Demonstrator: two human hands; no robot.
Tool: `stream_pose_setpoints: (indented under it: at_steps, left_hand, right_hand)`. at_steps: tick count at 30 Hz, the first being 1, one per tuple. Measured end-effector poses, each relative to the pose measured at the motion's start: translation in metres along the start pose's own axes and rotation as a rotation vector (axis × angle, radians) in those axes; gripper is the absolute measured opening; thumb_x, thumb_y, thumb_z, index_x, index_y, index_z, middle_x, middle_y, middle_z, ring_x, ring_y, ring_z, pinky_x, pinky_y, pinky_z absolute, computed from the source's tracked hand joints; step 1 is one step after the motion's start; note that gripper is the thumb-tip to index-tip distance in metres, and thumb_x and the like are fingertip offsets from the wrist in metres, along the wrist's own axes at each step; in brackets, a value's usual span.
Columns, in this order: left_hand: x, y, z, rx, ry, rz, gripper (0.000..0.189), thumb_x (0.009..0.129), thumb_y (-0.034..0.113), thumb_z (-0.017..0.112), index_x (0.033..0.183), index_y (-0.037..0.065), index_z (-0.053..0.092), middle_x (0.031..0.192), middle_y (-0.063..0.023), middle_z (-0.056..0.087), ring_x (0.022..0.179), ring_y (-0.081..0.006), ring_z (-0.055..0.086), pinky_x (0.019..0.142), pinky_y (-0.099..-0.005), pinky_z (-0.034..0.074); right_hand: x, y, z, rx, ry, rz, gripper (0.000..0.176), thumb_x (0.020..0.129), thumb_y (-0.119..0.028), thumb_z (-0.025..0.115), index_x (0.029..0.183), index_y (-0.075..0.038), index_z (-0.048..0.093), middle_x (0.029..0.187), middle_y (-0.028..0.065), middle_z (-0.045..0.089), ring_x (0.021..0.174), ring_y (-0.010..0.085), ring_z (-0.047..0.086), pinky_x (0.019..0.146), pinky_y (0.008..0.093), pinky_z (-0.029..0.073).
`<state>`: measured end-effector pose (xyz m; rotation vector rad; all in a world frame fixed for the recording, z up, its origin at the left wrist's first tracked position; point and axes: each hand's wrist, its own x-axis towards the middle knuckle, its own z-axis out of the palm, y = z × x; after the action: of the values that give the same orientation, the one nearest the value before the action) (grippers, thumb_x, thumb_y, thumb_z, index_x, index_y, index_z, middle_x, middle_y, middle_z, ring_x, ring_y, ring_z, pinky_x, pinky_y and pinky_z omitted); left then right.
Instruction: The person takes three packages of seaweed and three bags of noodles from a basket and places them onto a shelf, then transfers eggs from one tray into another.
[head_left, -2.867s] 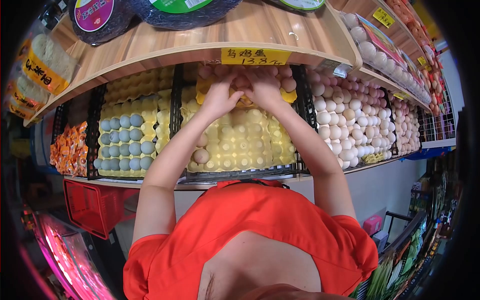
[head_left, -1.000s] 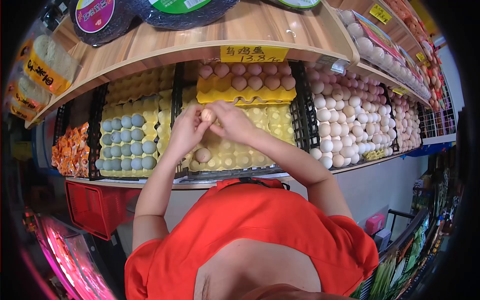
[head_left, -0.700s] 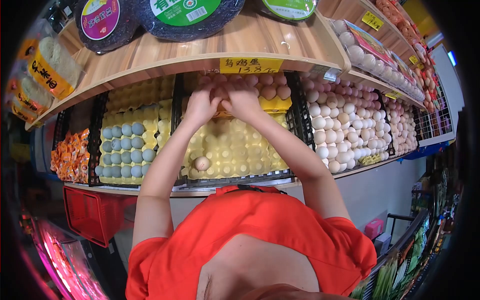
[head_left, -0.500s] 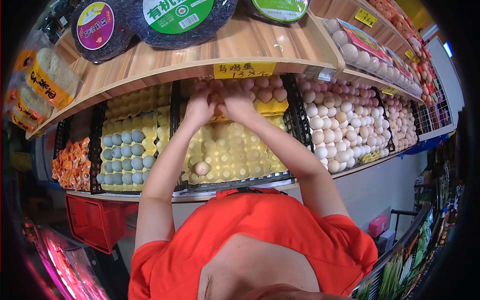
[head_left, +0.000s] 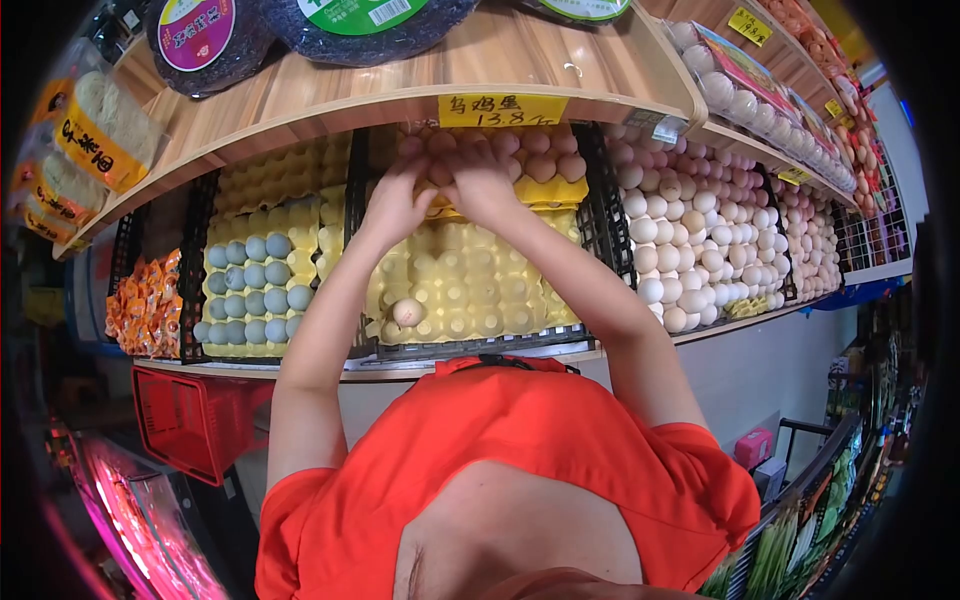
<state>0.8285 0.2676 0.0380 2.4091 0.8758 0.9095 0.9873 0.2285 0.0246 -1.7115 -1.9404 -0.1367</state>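
Observation:
Both my arms reach up to the middle shelf bay. My left hand [head_left: 395, 200] and my right hand [head_left: 482, 185] are side by side at the front left of an upper yellow egg tray [head_left: 552, 192], which holds brownish-pink eggs [head_left: 540, 160]. My fingers curl among these eggs, and whether either hand grips one is hidden. Below my hands lies a large yellow tray [head_left: 480, 290] with one lone egg [head_left: 407, 312] in its lower left part.
A yellow price tag [head_left: 503, 110] hangs on the wooden shelf edge above. Blue-green eggs [head_left: 255, 285] fill the left bay and pale eggs [head_left: 680, 230] the right one. Orange packets [head_left: 140, 305] and a red basket [head_left: 185, 420] are at lower left.
One second ago both hands held one egg between them, lower down over the large tray. They have since risen to the upper tray and stayed there; the view shifted slightly.

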Motion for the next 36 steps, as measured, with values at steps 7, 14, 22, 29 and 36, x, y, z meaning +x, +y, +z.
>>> stream_pose_setpoints:
  at_steps: [7,14,22,29,36]
  left_hand:
    - [-0.089,0.01,-0.041,-0.003,-0.416,-0.234,0.052,0.077,0.007,0.065,0.125,-0.001,0.044,0.1,-0.017,0.057,0.088,-0.0263,0.06,0.076,-0.033,0.048]
    - [-0.125,0.023,-0.042,-0.015,-0.715,-0.32,0.072,0.074,0.008,0.069,0.135,-0.003,0.032,0.109,-0.02,0.055,0.088,-0.0272,0.06,0.079,-0.0344,0.048]
    - [-0.124,0.024,-0.039,-0.007,-0.646,-0.36,0.075,0.07,0.006,0.072,0.135,0.001,0.034,0.108,-0.0183,0.054,0.083,-0.0263,0.059,0.074,-0.0329,0.049]
    - [-0.065,0.023,-0.055,-0.306,-0.296,-0.412,0.068,0.073,0.011,0.072,0.132,0.001,0.039,0.107,-0.0165,0.058,0.081,-0.0215,0.061,0.073,-0.0319,0.05]
    - [-0.01,0.002,-0.032,-0.375,-0.045,-0.337,0.052,0.075,0.0,0.064,0.124,-0.002,0.046,0.097,-0.0123,0.064,0.084,-0.0175,0.063,0.074,-0.029,0.051]
  right_hand:
    - [-0.066,-0.044,-0.011,0.363,-0.54,-0.224,0.04,0.069,-0.019,0.07,0.105,-0.007,0.057,0.102,0.012,0.056,0.102,0.0286,0.053,0.087,0.0421,0.039]
    - [-0.099,-0.074,0.021,0.545,-0.674,-0.363,0.035,0.067,-0.014,0.07,0.095,-0.003,0.051,0.096,0.0148,0.057,0.092,0.0332,0.058,0.081,0.0399,0.046]
    - [-0.099,-0.076,0.02,0.505,-0.644,-0.317,0.035,0.072,-0.018,0.067,0.097,-0.003,0.05,0.094,0.0159,0.057,0.092,0.0322,0.057,0.082,0.0409,0.046]
    - [-0.038,-0.05,-0.022,0.45,-0.313,-0.298,0.037,0.075,-0.022,0.066,0.105,-0.007,0.051,0.098,0.0143,0.058,0.095,0.032,0.056,0.081,0.0409,0.045]
    - [0.018,-0.024,-0.017,0.274,-0.149,-0.081,0.046,0.069,-0.023,0.071,0.109,-0.008,0.053,0.099,0.015,0.058,0.094,0.0335,0.056,0.078,0.0415,0.046]
